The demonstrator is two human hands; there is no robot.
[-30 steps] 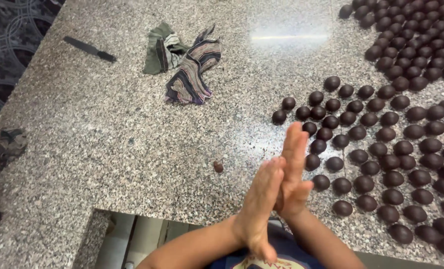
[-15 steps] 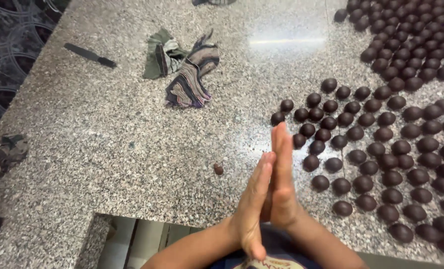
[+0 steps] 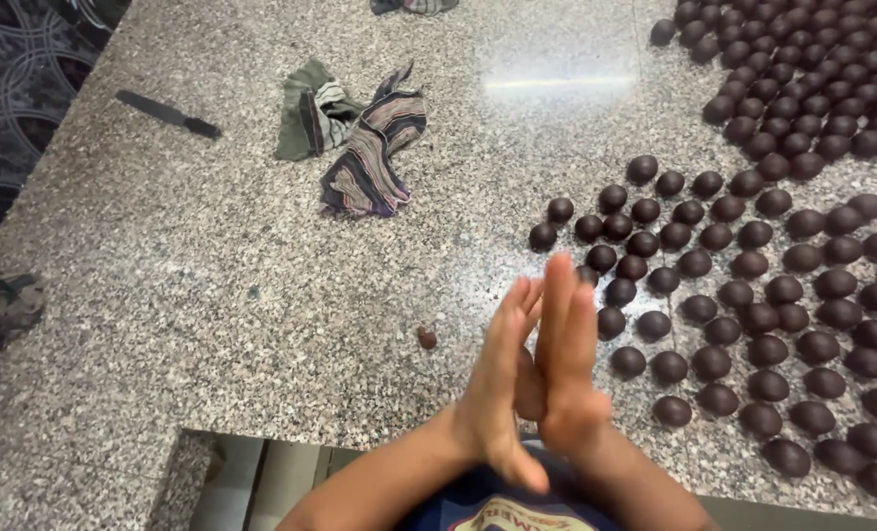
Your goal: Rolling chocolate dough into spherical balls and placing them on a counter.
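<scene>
My left hand [image 3: 496,388] and my right hand [image 3: 568,344] are pressed palm to palm, fingers straight and pointing away from me, above the near edge of a speckled granite counter [image 3: 212,265]. Whatever lies between the palms is hidden. Just right of the hands, several rows of dark brown round balls [image 3: 753,295] sit on the counter; the nearest ones lie a few centimetres from my right hand. A small brown crumb [image 3: 427,337] lies on the stone left of my left hand.
A denser group of dark balls [image 3: 802,88] fills the far right corner. A striped cloth [image 3: 372,157] and a green cloth [image 3: 304,110] lie crumpled at the far middle, a dark knife [image 3: 168,113] at the far left, a rag [image 3: 6,307] at the left edge.
The palms have slid against each other: my right hand, higher and tilted a second ago, now stands almost level with the left. The view has shifted slightly.
</scene>
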